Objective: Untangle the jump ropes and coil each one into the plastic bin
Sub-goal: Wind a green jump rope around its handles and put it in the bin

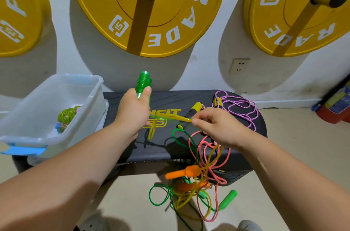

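left hand (132,111) wrapped round the ribbed green plastic handle (144,82), right hand (217,128) pinching its translucent yellow cord (170,118) taut between them, looks light and floppy so I'd steer by the stiff handle

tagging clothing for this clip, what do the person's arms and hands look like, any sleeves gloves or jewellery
Both arms are bare. The left hand and right hand wear no gloves, and no rings show. The left forearm and right forearm carry no sleeve, watch or bracelet as far as the frame reaches.
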